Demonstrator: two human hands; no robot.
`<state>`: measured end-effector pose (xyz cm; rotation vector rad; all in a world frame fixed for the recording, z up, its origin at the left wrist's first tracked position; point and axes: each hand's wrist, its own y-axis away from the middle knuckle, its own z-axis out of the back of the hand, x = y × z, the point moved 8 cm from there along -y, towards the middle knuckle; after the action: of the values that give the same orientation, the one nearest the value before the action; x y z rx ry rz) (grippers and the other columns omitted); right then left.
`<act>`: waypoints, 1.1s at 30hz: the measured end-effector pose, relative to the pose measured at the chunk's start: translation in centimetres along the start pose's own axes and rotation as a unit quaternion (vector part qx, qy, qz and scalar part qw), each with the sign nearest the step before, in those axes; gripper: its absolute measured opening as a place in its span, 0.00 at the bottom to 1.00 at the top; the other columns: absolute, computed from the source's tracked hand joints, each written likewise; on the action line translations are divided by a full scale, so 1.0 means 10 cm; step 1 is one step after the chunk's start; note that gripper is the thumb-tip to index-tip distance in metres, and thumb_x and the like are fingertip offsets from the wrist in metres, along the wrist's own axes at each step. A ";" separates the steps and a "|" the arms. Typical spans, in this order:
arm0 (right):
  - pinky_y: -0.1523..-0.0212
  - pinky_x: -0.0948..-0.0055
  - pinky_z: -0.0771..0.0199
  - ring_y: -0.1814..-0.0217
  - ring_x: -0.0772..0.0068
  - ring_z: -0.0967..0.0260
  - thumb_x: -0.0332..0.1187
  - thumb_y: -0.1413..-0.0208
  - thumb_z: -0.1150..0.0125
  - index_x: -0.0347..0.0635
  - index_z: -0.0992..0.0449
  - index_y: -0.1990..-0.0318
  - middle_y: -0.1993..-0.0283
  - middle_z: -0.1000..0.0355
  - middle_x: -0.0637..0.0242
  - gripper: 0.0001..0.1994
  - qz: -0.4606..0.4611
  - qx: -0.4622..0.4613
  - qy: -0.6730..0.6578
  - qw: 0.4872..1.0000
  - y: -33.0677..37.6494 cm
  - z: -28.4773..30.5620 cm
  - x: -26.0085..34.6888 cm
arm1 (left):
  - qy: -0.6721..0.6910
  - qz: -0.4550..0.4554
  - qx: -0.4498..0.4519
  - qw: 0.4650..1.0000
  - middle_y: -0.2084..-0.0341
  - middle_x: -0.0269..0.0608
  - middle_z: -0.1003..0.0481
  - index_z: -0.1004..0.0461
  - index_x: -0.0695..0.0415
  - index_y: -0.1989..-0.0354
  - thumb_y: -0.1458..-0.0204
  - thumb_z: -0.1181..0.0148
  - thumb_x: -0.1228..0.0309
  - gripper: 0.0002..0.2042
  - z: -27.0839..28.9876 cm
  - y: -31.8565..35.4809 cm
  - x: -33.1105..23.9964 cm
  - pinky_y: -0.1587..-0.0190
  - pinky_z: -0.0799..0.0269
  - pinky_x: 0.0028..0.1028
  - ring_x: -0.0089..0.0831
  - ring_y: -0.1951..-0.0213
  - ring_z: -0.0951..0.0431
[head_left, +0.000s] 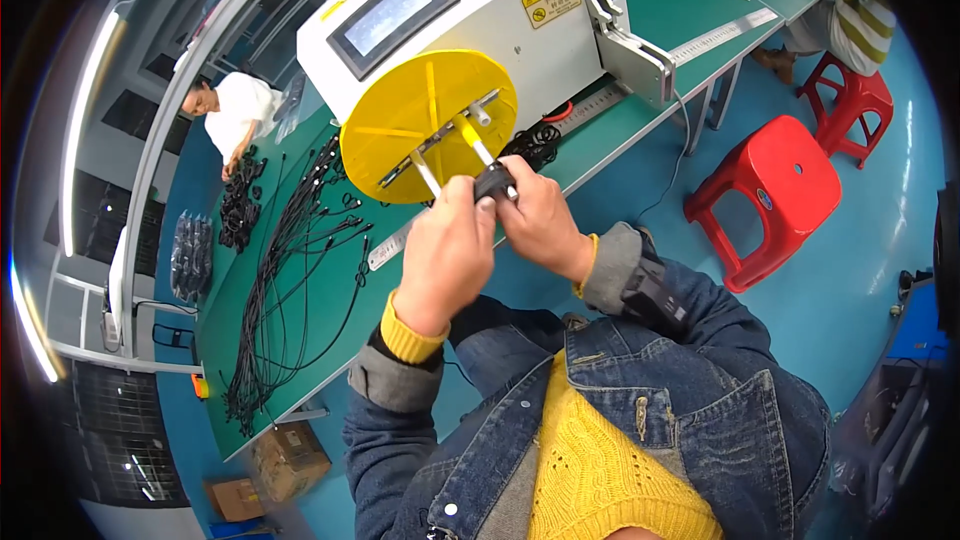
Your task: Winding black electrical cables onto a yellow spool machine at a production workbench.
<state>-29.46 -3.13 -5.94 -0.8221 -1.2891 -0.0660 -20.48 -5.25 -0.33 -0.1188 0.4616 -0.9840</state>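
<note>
Both my hands meet at the front of a white winding machine (545, 55) with a round yellow disc (400, 105). A small black cable bundle (493, 181) sits at the outer end of one metal post (480, 148) that sticks out from the disc. My right hand (543, 223) is closed on the bundle, its fingers curled round it. Close against it, my left hand (450, 252) is closed too, thumb up, pinching the bundle's near side. A second metal post (425, 172) stands behind my left fingers. The fingertips partly hide the bundle.
Long black cables (285, 280) lie along the green table (350, 325) at left. A metal ruler (385, 250) runs along its edge. A red stool (775, 190) stands at right. One person (240, 110) handles cables across the table; another (855, 15) sits far right. Cardboard boxes (288, 460) are below.
</note>
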 end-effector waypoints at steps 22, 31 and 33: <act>0.76 0.56 0.34 0.76 0.47 0.31 0.33 0.54 0.49 0.36 0.32 0.71 0.80 0.31 0.52 0.08 0.075 0.371 0.186 0.907 0.96 -0.55 -0.57 | 0.653 0.405 0.288 0.572 0.70 0.42 0.27 0.33 0.61 0.62 0.48 0.46 0.60 0.15 -1.46 1.26 0.56 0.80 0.31 0.18 0.23 0.79 0.27; 0.79 0.61 0.34 0.78 0.52 0.30 0.32 0.60 0.44 0.35 0.34 0.73 0.80 0.30 0.53 0.10 0.014 0.418 0.089 0.904 1.05 -0.61 -0.73 | 0.633 0.319 0.351 0.612 0.82 0.37 0.30 0.32 0.62 0.68 0.49 0.44 0.62 0.14 -1.60 1.34 0.49 0.89 0.42 0.15 0.18 0.84 0.32; 0.79 0.62 0.33 0.78 0.53 0.30 0.31 0.60 0.44 0.34 0.33 0.74 0.80 0.30 0.52 0.09 -0.047 0.364 0.010 0.930 1.10 -0.59 -0.87 | 0.608 0.323 0.333 0.644 0.83 0.36 0.30 0.32 0.61 0.68 0.49 0.43 0.61 0.14 -1.59 1.34 0.58 0.89 0.44 0.15 0.18 0.86 0.33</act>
<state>-22.18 -1.95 -19.17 -0.1200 -1.2045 0.3141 -14.23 -0.86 -20.50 1.4073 1.2189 -0.3099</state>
